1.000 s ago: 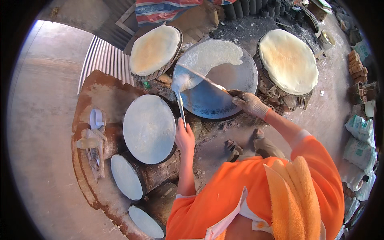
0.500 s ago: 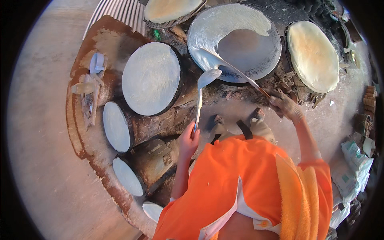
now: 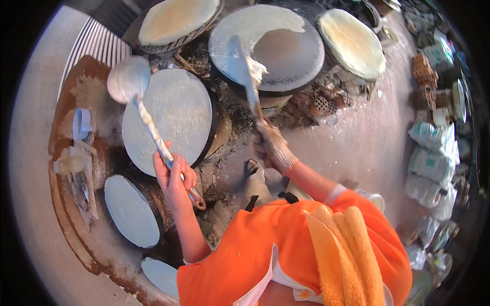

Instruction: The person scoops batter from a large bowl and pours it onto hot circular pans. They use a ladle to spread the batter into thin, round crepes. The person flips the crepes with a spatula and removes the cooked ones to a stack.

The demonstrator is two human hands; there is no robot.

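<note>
My left hand (image 3: pixel 175 173) is wrapped round the handle of a ladle (image 3: pixel 129 80). The ladle's round, batter-smeared bowl is over the far left edge of a pale round griddle (image 3: pixel 168 122). My right hand (image 3: pixel 273 144), with what looks like a glove on it, grips a long flat spatula (image 3: pixel 253 94). Its blade, blurred, reaches over a large griddle (image 3: pixel 280 48) at the far middle. White batter (image 3: pixel 275 14) covers the left and far part of that griddle in a crescent, leaving a dark bare patch. A white clump clings beside the spatula near the griddle's near edge.
Flatbreads (image 3: pixel 176 20) lie at far left, with another browned flatbread (image 3: pixel 352 43) at far right. More pale round tops (image 3: pixel 131 210) line the left side. A brown ledge (image 3: pixel 64 178) carries a white cup (image 3: pixel 81 124). Plastic sacks (image 3: pixel 431 160) stand along the right.
The ladle has swung left, from the large griddle's near edge to above the left griddle. My right hand has moved left with the spatula, now more upright. The whole view has shifted.
</note>
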